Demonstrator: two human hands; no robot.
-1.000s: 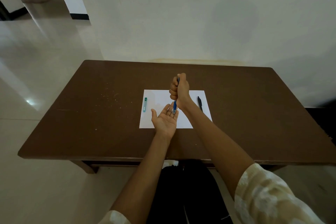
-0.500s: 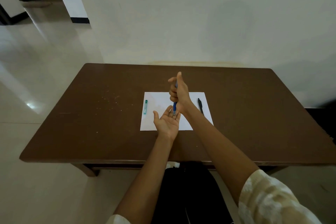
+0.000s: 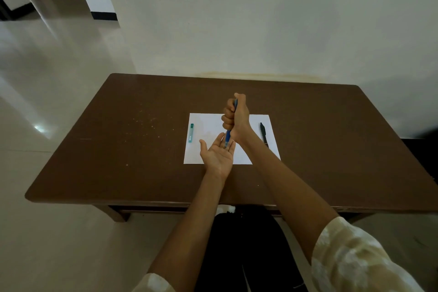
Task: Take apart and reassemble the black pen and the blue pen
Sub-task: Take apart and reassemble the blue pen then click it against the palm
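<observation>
My right hand [image 3: 237,117] is a fist around the blue pen [image 3: 228,137], held upright with its tip pointing down. The thumb rests on the pen's top end. Just beneath the tip, my left hand [image 3: 219,153] lies palm up with the fingers spread, holding nothing; the tip is at or just above the fingers. Both hands hover over a white sheet of paper [image 3: 203,156]. The black pen [image 3: 263,133] lies on the right part of that sheet, partly hidden by my right forearm.
A small teal tube [image 3: 191,133] lies on the left edge of the sheet. The paper sits mid-way on a brown wooden table [image 3: 118,149] set against a white wall. Light specks dot the tabletop to the left.
The right thumb, lifted half a second ago, is down on the pen's top again. Both hands stay in the same place over the sheet.
</observation>
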